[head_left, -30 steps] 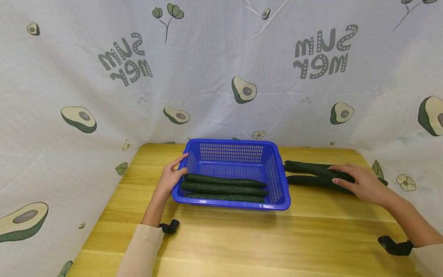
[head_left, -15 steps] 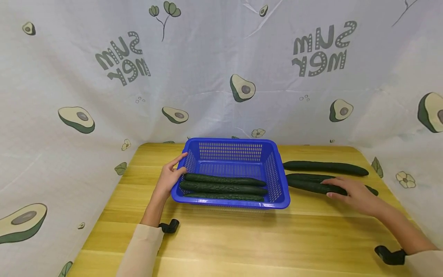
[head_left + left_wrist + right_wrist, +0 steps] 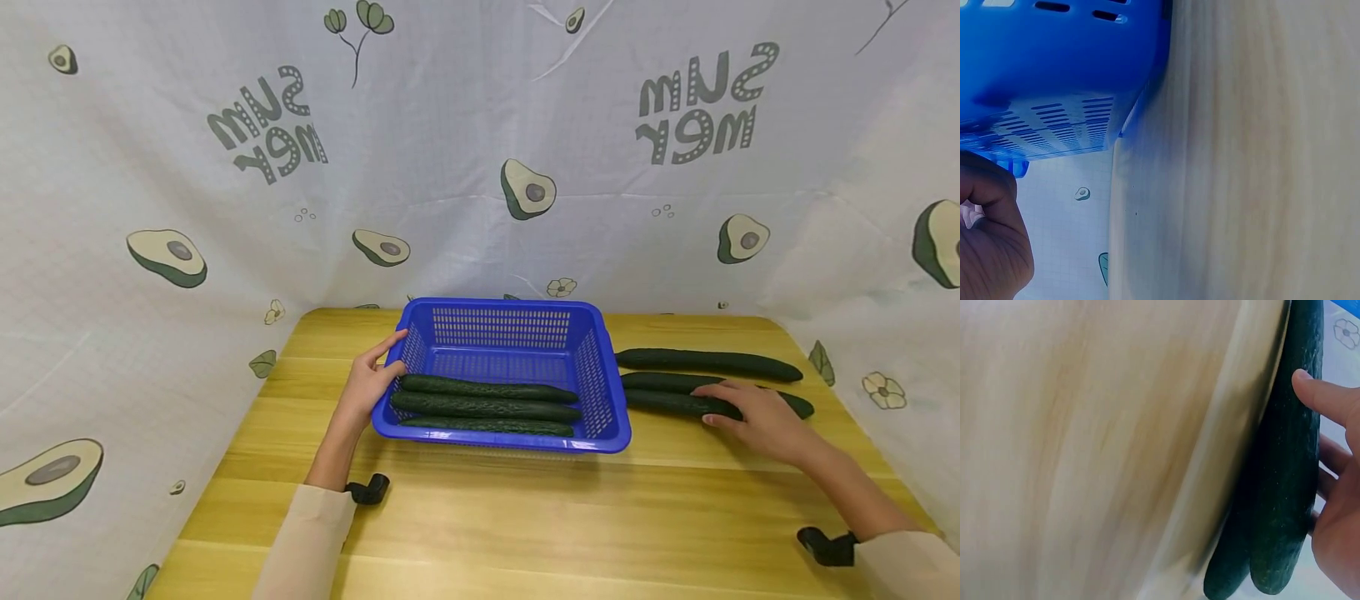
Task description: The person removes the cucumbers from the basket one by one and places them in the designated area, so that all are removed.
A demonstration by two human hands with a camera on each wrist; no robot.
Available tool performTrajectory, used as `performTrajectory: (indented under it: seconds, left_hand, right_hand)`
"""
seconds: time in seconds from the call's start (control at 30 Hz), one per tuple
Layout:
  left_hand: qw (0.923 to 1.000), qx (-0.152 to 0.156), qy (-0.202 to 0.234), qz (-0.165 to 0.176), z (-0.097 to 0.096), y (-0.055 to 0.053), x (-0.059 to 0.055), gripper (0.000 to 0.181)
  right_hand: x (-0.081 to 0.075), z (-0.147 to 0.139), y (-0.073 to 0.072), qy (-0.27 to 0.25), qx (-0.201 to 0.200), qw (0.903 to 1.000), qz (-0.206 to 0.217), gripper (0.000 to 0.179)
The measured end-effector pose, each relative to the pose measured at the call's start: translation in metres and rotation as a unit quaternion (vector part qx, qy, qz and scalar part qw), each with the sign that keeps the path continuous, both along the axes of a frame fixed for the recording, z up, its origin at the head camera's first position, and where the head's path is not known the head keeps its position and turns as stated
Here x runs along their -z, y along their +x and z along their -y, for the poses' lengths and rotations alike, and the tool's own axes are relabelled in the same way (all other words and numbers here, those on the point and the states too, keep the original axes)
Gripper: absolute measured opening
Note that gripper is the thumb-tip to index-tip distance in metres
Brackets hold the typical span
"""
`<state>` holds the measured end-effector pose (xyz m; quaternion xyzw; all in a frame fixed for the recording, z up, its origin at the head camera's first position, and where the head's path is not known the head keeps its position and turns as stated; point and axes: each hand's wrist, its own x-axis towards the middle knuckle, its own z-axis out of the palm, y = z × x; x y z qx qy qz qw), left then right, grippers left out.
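On the left, a black wrist device (image 3: 369,490) sits nearer the viewer than the left hand (image 3: 367,387), whose fingers grip the left edge of the blue basket (image 3: 502,367), thumb over the rim and index finger reaching the rim farther back. The basket extends rightward from these fingers on the wooden desk (image 3: 495,525). Just right of the thumb, three cucumbers (image 3: 486,407) lie side by side inside, along the near wall. Past the basket, left of the other fingers, stretches the near cucumber (image 3: 667,403); the right hand (image 3: 768,421) pinches it, thumb on its near side, fingers on its far side. Close behind those fingertips lies the middle cucumber (image 3: 660,382), and the far cucumber (image 3: 708,361) rests farther back, apart from the hand. Beyond all the fingers hangs an avocado-print cloth (image 3: 450,167).
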<state>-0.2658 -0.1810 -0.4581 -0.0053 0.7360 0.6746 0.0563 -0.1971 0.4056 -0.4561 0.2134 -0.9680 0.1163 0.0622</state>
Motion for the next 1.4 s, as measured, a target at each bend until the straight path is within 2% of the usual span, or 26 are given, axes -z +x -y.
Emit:
performTrajectory:
  seconds: [0.17, 0.37, 0.7, 0.9, 1.0, 1.13, 1.4]
  left_hand:
    - [1.0, 0.0, 0.001, 0.001, -0.001, 0.0, 0.0, 0.063]
    - [1.0, -0.004, 0.001, -0.004, -0.001, 0.001, -0.001, 0.062]
    - [1.0, 0.0, -0.006, -0.004, -0.002, 0.003, -0.001, 0.062]
    - [1.0, 0.002, 0.005, -0.006, -0.003, 0.0, -0.002, 0.062]
    - [1.0, 0.0, 0.004, -0.008, -0.002, -0.001, -0.002, 0.062]
    - [1.0, 0.004, -0.002, -0.007, -0.001, 0.0, -0.003, 0.062]
    - [1.0, 0.002, 0.002, 0.001, 0.0, 0.001, -0.002, 0.062]
  right_hand:
    - [0.005, 0.003, -0.001, 0.016, 0.008, 0.9998, 0.001, 0.042]
    - [0.006, 0.005, -0.001, 0.007, 0.022, 0.9997, 0.007, 0.042]
    - [0.002, 0.008, 0.0, -0.042, 0.042, 0.9972, 0.045, 0.042]
    - [-0.002, 0.006, -0.004, -0.068, 0.034, 0.9969, 0.018, 0.039]
    - [-0.009, 0.009, -0.008, -0.078, 0.027, 0.9966, 0.008, 0.038]
    - [-0.023, 0.023, -0.014, -0.095, 0.027, 0.9948, 0.021, 0.04]
    - [-0.06, 0.079, -0.03, -0.133, 0.013, 0.9889, 0.065, 0.046]
